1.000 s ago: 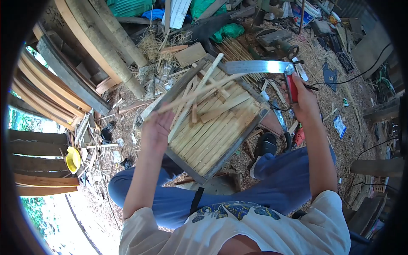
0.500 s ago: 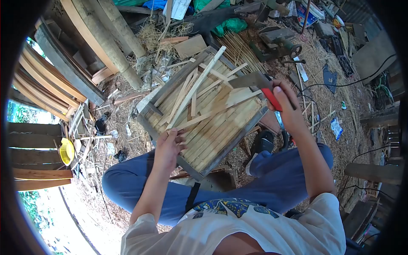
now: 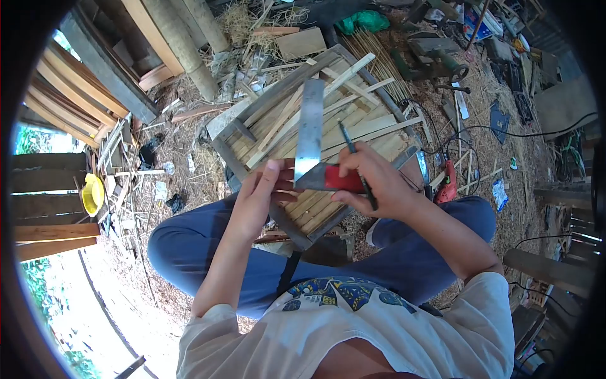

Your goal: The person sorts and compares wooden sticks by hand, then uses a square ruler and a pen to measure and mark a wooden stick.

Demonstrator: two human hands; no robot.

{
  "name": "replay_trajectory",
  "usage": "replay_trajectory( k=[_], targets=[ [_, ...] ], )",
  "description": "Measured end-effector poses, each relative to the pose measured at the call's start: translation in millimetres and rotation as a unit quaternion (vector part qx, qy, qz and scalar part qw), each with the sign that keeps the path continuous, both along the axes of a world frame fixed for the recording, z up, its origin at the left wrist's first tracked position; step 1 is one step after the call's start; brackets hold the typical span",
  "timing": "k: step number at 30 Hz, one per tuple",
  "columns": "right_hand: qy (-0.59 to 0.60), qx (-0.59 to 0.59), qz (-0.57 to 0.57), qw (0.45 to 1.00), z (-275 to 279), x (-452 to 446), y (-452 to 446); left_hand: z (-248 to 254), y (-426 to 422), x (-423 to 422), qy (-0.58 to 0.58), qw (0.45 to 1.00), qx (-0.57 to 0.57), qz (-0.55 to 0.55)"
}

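Observation:
A try square with a steel blade (image 3: 310,120) and a red handle (image 3: 341,179) is held over the slatted wooden frame (image 3: 295,230). My right hand (image 3: 377,180) is closed round the red handle and also has a dark pencil (image 3: 349,142) between its fingers. Beside the square's corner is my left hand (image 3: 257,194), fingers bent near the blade's lower end; whether they grip it is unclear. Several thin wooden strips (image 3: 344,76) lie across the slats under the blade.
Right of the frame lies a red power tool (image 3: 447,183) with a black cable. A yellow basin (image 3: 93,195) is at the left. Beyond the frame are a green bag (image 3: 363,23) and a metal vise (image 3: 435,60). Wooden beams (image 3: 107,60) lean at the upper left.
My right hand has brought the square left and nearer, its blade turned to point away from me. My left hand has let go of a strip, which lies on the frame. The view has shifted.

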State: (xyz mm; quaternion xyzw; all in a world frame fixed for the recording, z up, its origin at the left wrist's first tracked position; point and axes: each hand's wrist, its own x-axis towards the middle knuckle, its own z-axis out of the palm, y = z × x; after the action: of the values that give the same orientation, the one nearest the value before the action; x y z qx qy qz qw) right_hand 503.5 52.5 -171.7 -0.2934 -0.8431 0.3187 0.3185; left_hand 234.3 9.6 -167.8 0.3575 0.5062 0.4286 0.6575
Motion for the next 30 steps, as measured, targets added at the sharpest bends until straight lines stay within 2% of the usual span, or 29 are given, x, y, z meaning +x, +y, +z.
replay_trajectory(
  k=[1,4,5,9,13,15,17,20,24,27,30],
  targets=[
    [-0.012,0.021,0.01,1.0,-3,-7,-1,-3,0,2,-0.029,0.999,-0.014,0.015],
    [-0.025,0.047,0.027,0.998,-15,-26,-5,-16,-1,-8,0.038,0.999,0.032,0.006],
    [-0.027,0.037,0.034,0.998,-18,-32,-6,-20,-1,-1,-0.011,0.998,0.031,0.055],
    [-0.028,-0.002,0.062,0.998,-23,-42,-6,-38,-6,-16,-0.049,0.996,0.014,0.072],
    [-0.057,0.073,-0.035,0.995,-33,-35,15,-31,0,-54,-0.018,0.992,0.014,0.124],
    [-0.107,0.097,-0.025,0.989,-46,-26,31,-12,2,-74,0.038,0.99,0.022,0.132],
    [-0.138,0.118,-0.023,0.983,-56,-27,33,13,2,-86,0.12,0.984,0.038,0.125],
    [-0.16,0.145,-0.025,0.976,-61,-32,32,17,-3,-112,0.158,0.983,0.079,0.041],
    [-0.175,0.19,-0.006,0.966,-64,-28,36,31,-7,-109,0.188,0.982,0.036,-0.003],
    [-0.165,0.217,-0.002,0.962,-66,-25,35,43,-4,-100,0.285,0.955,0.061,-0.061],
    [-0.163,0.214,0.011,0.963,-63,-23,34,51,1,-98,0.331,0.939,0.055,-0.077]
  ],
)
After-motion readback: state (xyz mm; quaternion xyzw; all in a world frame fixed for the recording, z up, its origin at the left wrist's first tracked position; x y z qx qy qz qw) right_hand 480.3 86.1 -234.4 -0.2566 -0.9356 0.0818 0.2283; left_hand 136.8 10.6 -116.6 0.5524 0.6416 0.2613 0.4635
